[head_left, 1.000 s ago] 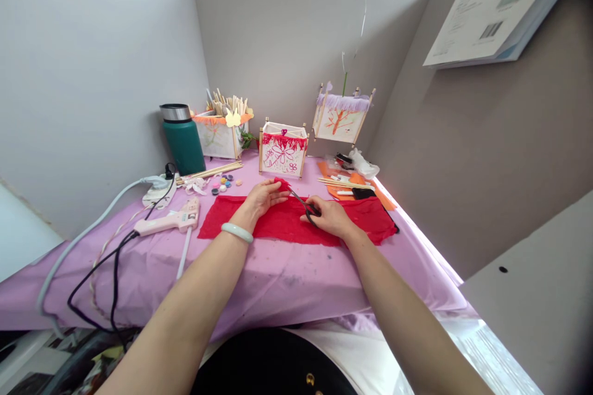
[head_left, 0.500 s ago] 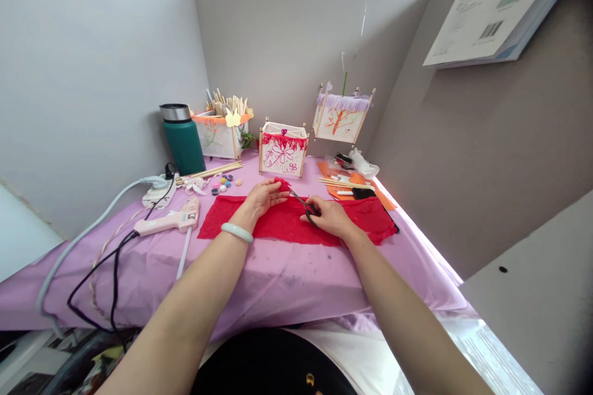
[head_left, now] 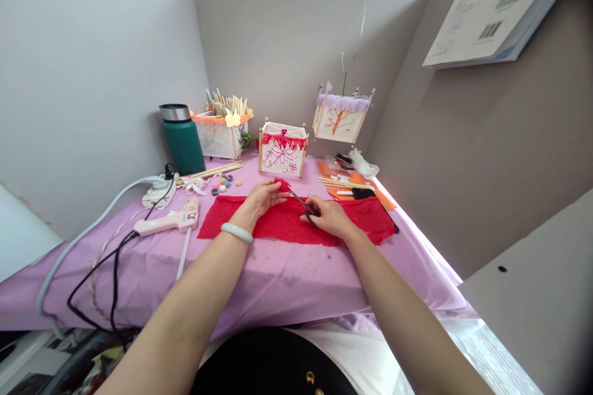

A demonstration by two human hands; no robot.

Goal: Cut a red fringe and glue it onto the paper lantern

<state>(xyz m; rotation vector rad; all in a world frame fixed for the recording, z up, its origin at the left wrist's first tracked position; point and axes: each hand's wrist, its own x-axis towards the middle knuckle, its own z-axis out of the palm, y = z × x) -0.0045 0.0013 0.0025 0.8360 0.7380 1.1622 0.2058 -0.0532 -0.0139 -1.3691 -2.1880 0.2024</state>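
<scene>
A small red piece of crepe paper [head_left: 282, 184] is pinched in my left hand [head_left: 265, 197], which wears a pale bangle at the wrist. My right hand [head_left: 328, 216] grips black-handled scissors [head_left: 311, 208]. Their blades point up and left, with the tips at the edge of the small red piece. Beneath both hands a wide red sheet [head_left: 225, 216] of the same thin, wrinkled material lies across the table. Behind my hands stands a small white lantern [head_left: 283, 153] with wooden corner sticks, a red fringe and drawn flowers.
A pink glue gun [head_left: 173, 220] with trailing cords lies left, near a green bottle [head_left: 183, 142]. A box of sticks [head_left: 220, 136] stands behind. A purple-fringed lantern [head_left: 343, 118] hangs back right, above pens and orange sheets [head_left: 331, 170]. Grey partitions [head_left: 296, 43] enclose the table.
</scene>
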